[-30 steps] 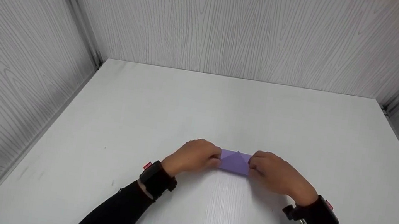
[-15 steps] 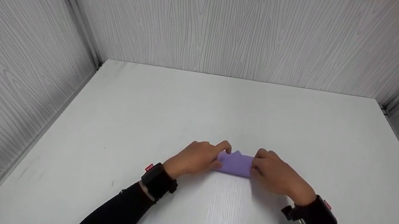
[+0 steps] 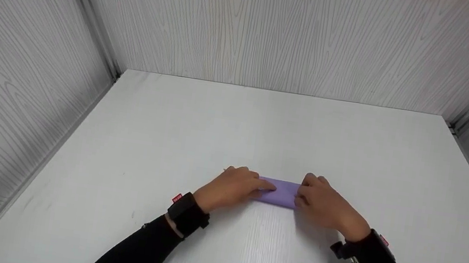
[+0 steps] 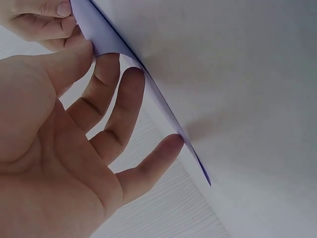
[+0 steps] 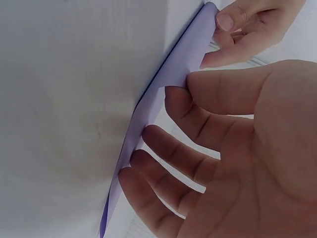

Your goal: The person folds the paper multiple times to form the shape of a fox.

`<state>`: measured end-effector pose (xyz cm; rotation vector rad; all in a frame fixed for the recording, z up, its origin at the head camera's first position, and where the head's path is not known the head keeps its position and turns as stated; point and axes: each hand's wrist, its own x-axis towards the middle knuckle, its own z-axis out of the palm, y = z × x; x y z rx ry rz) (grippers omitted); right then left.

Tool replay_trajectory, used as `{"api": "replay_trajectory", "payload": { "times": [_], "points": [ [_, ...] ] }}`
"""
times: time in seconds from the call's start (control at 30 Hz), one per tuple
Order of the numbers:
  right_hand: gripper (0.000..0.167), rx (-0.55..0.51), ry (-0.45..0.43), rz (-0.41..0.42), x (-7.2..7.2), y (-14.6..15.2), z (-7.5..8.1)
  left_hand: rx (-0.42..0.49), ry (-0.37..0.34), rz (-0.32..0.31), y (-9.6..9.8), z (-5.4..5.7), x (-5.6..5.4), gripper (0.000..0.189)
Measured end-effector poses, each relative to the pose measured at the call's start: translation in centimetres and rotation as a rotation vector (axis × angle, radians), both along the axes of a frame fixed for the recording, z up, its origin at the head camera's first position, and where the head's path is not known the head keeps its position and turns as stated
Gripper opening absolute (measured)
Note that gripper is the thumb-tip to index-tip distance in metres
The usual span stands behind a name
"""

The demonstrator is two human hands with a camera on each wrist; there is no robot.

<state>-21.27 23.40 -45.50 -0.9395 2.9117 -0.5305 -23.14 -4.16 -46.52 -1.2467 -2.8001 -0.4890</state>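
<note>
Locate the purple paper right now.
In the head view, the purple paper is below and right of the picture's centre, over the white tabletop, held between the left hand and the right hand.

purple paper (image 3: 286, 194) | folded over, curved at bend | lying crosswise | on white tabletop (image 3: 235, 127)

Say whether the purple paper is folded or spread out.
Folded: the right wrist view shows the purple paper curving over itself, its flap's edge pinched by the right hand.
</note>
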Motion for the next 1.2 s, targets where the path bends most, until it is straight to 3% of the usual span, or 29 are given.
{"api": "replay_trajectory", "payload": {
  "times": [0.3, 0.53, 0.73, 0.83, 1.0, 1.2],
  "points": [
    [0.031, -0.003, -0.054, -0.092, 0.1, -0.34, -0.07, -0.116, 0.107, -0.012, 0.5, -0.48, 0.16, 0.031],
    [0.034, -0.009, -0.07, -0.112, 0.04, -0.3, -0.05, -0.154, 0.102, 0.009, 0.65, -0.66, 0.19, 0.033],
    [0.03, -0.016, -0.041, -0.109, 0.12, -0.29, -0.11, -0.187, 0.113, 0.018, 0.75, -0.17, 0.44, 0.034],
    [0.028, -0.019, -0.035, -0.119, 0.16, -0.33, -0.24, -0.168, 0.087, 0.02, 0.77, 0.13, 0.51, 0.034],
    [0.026, -0.016, -0.006, -0.13, 0.22, -0.46, -0.48, -0.048, 0.016, 0.002, 0.7, 0.18, 0.35, 0.031],
    [0.025, -0.004, 0.031, -0.137, 0.28, -0.69, -0.56, -0.024, 0.037, -0.005, 0.9, -0.33, 0.16, 0.027]
  ]
}}
